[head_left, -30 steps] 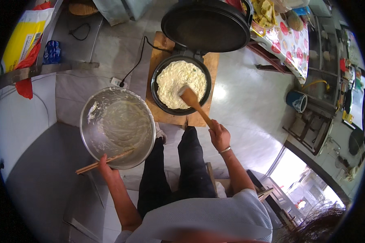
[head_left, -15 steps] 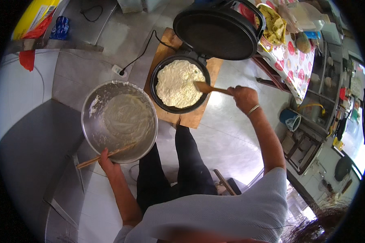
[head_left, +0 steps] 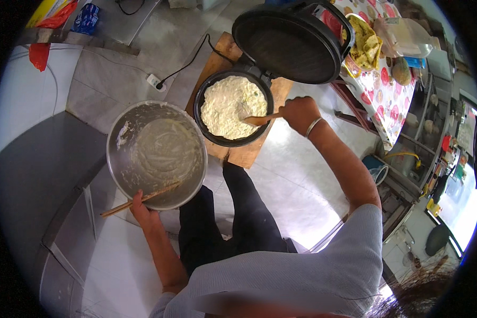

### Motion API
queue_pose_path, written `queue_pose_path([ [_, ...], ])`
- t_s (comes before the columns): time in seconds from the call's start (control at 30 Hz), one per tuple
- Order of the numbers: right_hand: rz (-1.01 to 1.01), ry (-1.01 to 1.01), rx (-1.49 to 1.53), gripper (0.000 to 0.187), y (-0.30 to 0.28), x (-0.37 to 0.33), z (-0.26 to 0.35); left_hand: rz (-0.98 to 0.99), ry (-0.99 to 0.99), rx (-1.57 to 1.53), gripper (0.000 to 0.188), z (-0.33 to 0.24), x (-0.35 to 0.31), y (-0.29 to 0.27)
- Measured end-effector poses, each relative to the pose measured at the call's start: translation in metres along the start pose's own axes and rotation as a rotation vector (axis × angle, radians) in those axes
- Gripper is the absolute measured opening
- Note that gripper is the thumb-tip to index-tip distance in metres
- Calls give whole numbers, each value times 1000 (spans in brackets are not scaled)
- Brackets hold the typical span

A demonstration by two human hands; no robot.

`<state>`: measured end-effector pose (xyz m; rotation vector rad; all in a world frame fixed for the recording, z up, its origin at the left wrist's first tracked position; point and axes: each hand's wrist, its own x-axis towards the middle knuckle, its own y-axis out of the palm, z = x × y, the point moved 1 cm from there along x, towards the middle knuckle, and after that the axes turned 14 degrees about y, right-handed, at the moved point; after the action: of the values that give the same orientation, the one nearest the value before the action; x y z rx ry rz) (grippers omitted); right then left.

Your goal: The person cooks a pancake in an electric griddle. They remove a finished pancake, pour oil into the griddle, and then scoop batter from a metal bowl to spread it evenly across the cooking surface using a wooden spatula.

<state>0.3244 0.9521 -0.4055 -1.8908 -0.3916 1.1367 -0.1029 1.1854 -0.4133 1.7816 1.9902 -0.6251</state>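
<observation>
My right hand [head_left: 299, 113] grips a wooden spatula [head_left: 258, 120] whose blade lies on the pale batter [head_left: 229, 106] spread in a round black electric pan [head_left: 205, 126]. The pan's lid [head_left: 287, 46] stands open behind it. My left hand [head_left: 142, 210] holds the rim of a large steel bowl [head_left: 119, 159] smeared with batter, together with a pair of wooden chopsticks [head_left: 138, 200] that reach into the bowl.
The pan sits on a wooden board [head_left: 244, 155] on the tiled floor; its cord runs to a white power strip [head_left: 155, 82]. A table with a flowered cloth [head_left: 379, 85] carries a plate of flatbreads [head_left: 367, 40] at upper right. My dark-trousered legs [head_left: 238, 212] are below the board.
My right hand has swung the spatula from the pan's near side to its right side, the blade now pointing left. The view has shifted; the left hand still holds bowl and chopsticks.
</observation>
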Motion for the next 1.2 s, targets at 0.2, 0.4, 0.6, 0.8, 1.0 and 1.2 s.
queue_pose_path([
  [0.2, -171, -9, -171, 8, -33, 23, -6, -37, -19, -58, 40, 3, -10, -4],
  [0.4, -169, -58, -149, 10, -54, 17, 18, -85, 4, -72, 37, 7, -10, -20],
  [0.6, 42, -78, -236, 10, -49, 23, 55, -80, 22, -164, 38, 22, 6, -47],
  [0.8, 76, -118, -342, 14, -71, 66, 100, -76, 0, -216, 45, 21, 21, -58],
  [1.0, -174, -108, -399, 13, -111, 92, 129, -116, 8, -245, 40, 15, 43, -76],
  [1.2, -26, -118, -403, 13, -123, 79, 144, -134, -37, -184, 53, -8, 57, -76],
])
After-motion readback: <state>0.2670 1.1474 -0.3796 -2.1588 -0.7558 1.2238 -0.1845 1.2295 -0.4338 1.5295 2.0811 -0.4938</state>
